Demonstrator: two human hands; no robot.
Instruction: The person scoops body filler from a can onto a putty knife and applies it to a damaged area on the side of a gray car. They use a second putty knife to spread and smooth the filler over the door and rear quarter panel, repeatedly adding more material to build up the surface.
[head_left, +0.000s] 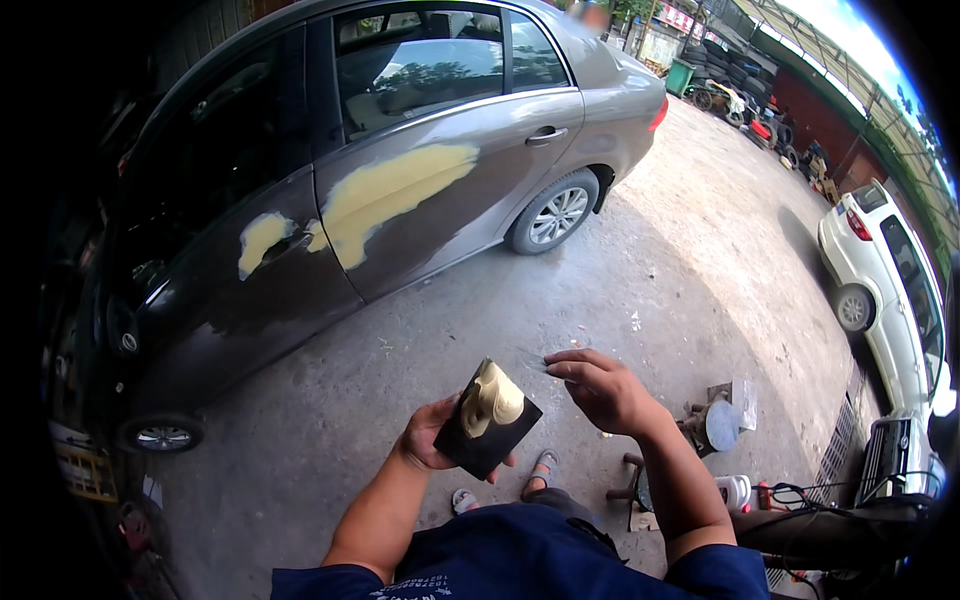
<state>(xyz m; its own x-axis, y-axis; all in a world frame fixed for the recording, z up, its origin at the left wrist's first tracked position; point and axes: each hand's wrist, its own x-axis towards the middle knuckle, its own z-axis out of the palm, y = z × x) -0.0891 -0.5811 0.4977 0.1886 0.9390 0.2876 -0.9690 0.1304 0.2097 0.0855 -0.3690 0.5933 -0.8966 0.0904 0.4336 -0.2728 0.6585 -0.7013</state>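
Observation:
My left hand (432, 432) grips a dark square board (489, 449) with a mound of pale yellow paste (496, 398) on it. Just right of the board, my right hand (605, 390) is raised with bent fingers pinched near a thin, faint edge, too small to make out. In front of me stands a dark grey-brown sedan (410, 240). Its rear door carries a large dull yellow patch (380, 195), and a smaller patch (262, 240) is on the front door.
A white car (890, 260) stands at right. Tyres (725, 70) and a green bin (679, 76) line the back. By my right side are a low stand with a round top (721, 425), a floor grate (838, 430) and dark cables (830, 500). My feet show below.

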